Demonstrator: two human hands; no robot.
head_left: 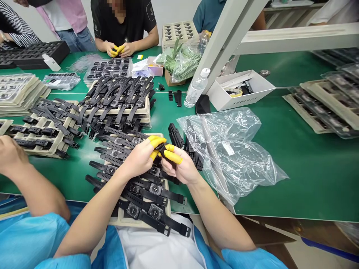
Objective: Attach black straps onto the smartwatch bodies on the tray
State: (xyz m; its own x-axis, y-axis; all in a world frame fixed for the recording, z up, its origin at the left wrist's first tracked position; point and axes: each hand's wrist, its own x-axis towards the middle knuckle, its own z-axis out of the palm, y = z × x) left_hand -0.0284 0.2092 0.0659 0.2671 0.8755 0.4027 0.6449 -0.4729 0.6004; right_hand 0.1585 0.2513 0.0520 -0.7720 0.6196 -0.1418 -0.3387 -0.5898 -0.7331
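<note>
My left hand (141,156) and my right hand (181,164), both with yellow finger cots, meet in front of me. Between their fingertips they pinch a small black smartwatch (160,148), mostly hidden by the fingers. Below them lies a beige tray (120,220) with rows of black smartwatches (155,211), backs up and straps spread out. Just beyond my right hand, a bundle of black watch straps (176,135) lies on the green table (308,175). More straps (193,144) lie partly under a clear plastic bag (241,149).
Stacked trays of watches (117,101) stand ahead to the left. A water bottle (198,87), a white box (241,89) and a slanted white post (224,48) stand ahead right. A co-worker's arm (36,183) is close at left. More trays (322,104) lie far right.
</note>
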